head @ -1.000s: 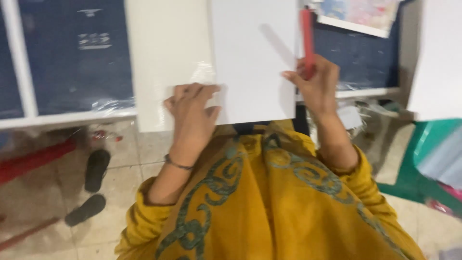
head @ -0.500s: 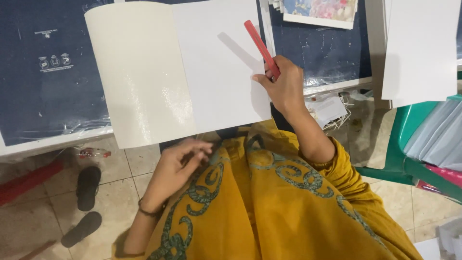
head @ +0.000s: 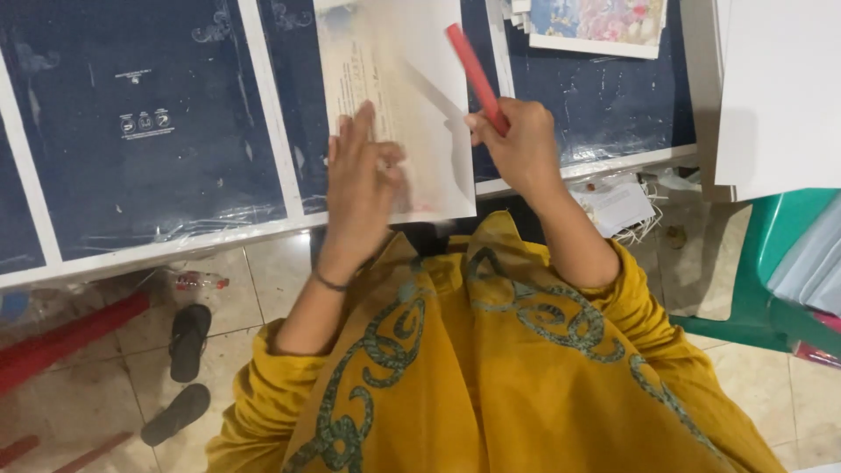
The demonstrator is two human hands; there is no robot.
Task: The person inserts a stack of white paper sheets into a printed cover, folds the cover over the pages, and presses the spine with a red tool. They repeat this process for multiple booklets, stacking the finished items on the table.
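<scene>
L hand [head: 361, 180] lies flat w/ fingers spread apart, palm down on the pale folded sheet [head: 399, 114], pressing near its lower edge; it grips nothing. R hand [head: 522, 144] is clamped on a red stick-like tool [head: 473, 72], fist closed round the lower end, the tool slanting up & left so its tip sits over the sheet's upper right part. The sheet lies directly under the L hand & just left of the R hand, on the counter [head: 149, 131] close to its near edge, one corner at the rim. The counter is covered w/ dark blue printed sheets split by white strips. A colourful printed card [head: 600, 22] lies beyond the R hand; a white board [head: 780, 88] is off to the right. Below: yellow patterned garment [head: 491, 377], black sandals [head: 186, 342] on the tiled floor [head: 272, 271], green plastic chair [head: 771, 263] at right.
</scene>
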